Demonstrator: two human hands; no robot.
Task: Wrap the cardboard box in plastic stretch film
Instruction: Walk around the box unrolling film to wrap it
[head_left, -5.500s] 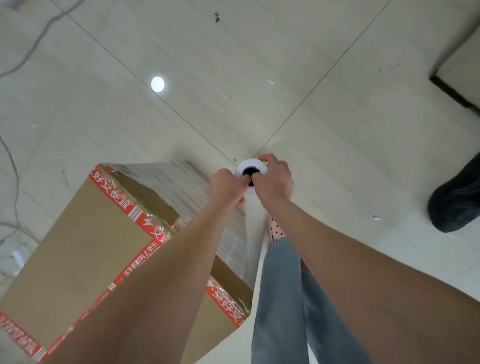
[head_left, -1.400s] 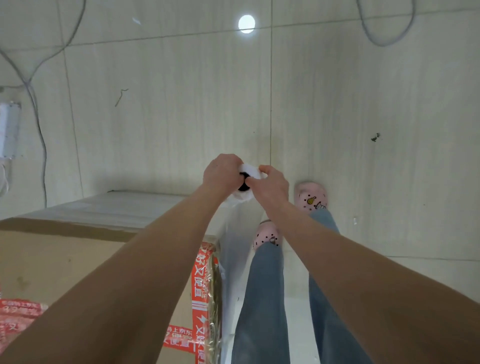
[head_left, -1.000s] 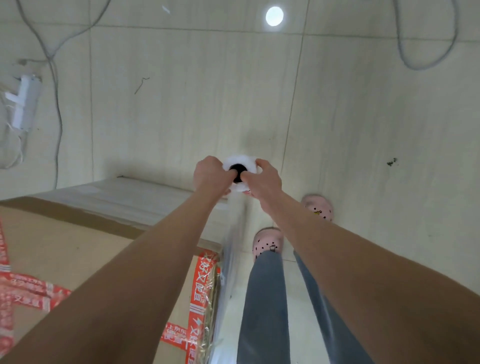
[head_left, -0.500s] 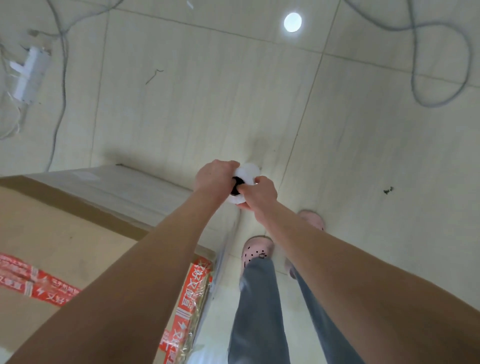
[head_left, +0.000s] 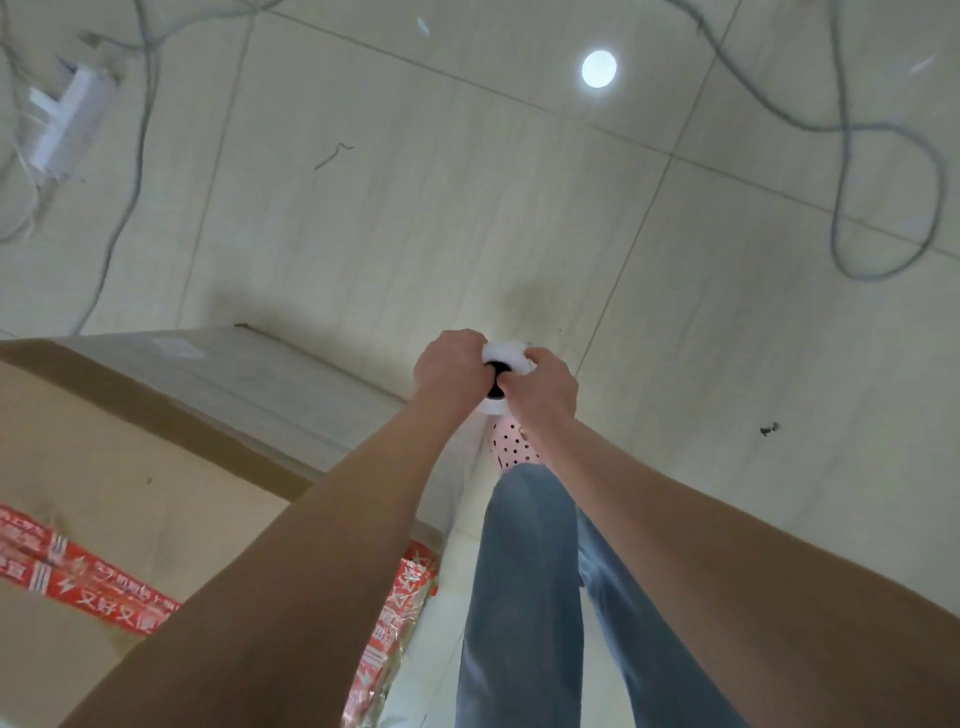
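A tall cardboard box (head_left: 145, 488) with red printed tape stands on the floor at lower left; its far side is covered in clear film (head_left: 249, 379). The white roll of stretch film (head_left: 503, 358) is upright just past the box's right corner, seen end-on with its dark core. My left hand (head_left: 449, 364) grips the roll's top from the left and my right hand (head_left: 543, 387) grips it from the right. The film stretched from roll to box runs down beside the corner, mostly hidden by my arms.
Grey cables (head_left: 841, 145) loop over the tiled floor at upper right. A white power strip (head_left: 65, 122) with cords lies at upper left. My jeans leg (head_left: 524, 597) and a pink dotted shoe (head_left: 511, 441) are right of the box.
I have stepped further round the box: the floor, cables and power strip shifted in view, and the roll in both hands stays beside the box's corner. One shoe now hides under my hands.
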